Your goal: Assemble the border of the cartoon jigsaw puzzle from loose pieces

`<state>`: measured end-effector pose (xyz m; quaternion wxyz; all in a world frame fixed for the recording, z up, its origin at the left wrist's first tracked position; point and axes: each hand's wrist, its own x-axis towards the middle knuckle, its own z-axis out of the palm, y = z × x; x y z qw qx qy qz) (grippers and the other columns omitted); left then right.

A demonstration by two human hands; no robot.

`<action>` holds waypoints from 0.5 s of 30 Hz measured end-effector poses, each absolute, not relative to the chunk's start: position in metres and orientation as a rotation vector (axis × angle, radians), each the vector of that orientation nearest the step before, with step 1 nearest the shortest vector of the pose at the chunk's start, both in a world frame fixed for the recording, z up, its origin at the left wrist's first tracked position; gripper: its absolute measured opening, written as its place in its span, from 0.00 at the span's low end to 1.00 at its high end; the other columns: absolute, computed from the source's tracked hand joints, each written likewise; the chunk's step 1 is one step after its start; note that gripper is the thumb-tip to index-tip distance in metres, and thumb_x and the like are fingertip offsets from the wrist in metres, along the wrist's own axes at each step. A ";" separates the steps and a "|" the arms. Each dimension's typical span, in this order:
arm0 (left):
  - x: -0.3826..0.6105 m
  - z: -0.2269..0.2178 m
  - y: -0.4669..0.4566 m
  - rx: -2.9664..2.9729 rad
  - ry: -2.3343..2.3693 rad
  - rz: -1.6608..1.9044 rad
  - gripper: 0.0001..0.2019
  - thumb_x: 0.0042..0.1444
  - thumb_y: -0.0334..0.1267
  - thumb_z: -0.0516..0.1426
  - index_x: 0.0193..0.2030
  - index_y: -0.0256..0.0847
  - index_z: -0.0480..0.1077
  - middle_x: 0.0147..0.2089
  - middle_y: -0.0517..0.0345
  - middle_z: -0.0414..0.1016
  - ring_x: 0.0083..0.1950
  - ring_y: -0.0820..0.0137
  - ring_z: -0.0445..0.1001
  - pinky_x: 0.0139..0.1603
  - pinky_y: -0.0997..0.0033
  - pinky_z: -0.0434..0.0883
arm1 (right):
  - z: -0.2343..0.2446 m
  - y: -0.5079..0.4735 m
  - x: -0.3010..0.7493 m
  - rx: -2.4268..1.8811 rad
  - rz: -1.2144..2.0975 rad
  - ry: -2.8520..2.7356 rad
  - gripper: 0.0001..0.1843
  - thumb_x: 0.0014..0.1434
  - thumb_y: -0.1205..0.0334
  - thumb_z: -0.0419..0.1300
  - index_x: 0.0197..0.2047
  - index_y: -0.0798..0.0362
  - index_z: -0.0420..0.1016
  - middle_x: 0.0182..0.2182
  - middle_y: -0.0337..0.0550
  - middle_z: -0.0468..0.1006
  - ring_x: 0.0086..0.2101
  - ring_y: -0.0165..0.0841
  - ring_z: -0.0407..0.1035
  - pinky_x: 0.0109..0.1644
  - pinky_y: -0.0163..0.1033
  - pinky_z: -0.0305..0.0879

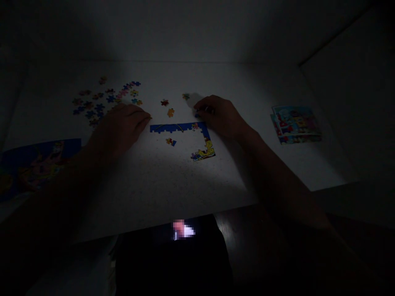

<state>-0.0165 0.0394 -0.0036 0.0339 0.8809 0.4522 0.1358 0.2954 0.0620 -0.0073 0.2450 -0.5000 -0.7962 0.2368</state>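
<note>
A partly joined jigsaw frame (182, 131) with a blue border and yellow cartoon figures lies at the centre of the white table (160, 181). My left hand (123, 127) rests just above its left end, fingertips close together at the frame's top edge. Whether they pinch something is hidden. My right hand (219, 117) sits above the frame's top right corner, fingertips closed on a small blue puzzle piece (197, 116). Several loose pieces (106, 100) are scattered beyond my left hand. A few single pieces (170, 112) lie between my hands.
A blue printed puzzle picture (37, 168) lies at the left table edge, partly under my left forearm. A stack of colourful printed cards (295, 124) sits at the right. A dark object with a blurred bright patch (184, 229) lies past the near table edge.
</note>
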 end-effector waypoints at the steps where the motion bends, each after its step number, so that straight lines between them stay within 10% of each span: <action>1: -0.018 -0.004 0.039 2.708 1.395 0.418 0.22 0.74 0.44 0.42 0.53 0.40 0.76 0.54 0.48 0.78 0.58 0.56 0.75 0.64 0.51 0.69 | -0.008 0.063 0.296 -1.364 0.640 -2.177 0.12 0.61 0.66 0.57 0.47 0.53 0.77 0.42 0.45 0.77 0.42 0.37 0.71 0.52 0.48 0.66; 15: -0.030 0.027 0.010 2.822 1.267 0.003 0.23 0.72 0.42 0.40 0.42 0.38 0.75 0.42 0.46 0.75 0.48 0.56 0.73 0.54 0.48 0.70 | -0.010 0.064 0.297 -1.376 0.611 -2.151 0.11 0.61 0.66 0.57 0.46 0.53 0.77 0.43 0.45 0.78 0.43 0.37 0.71 0.53 0.47 0.67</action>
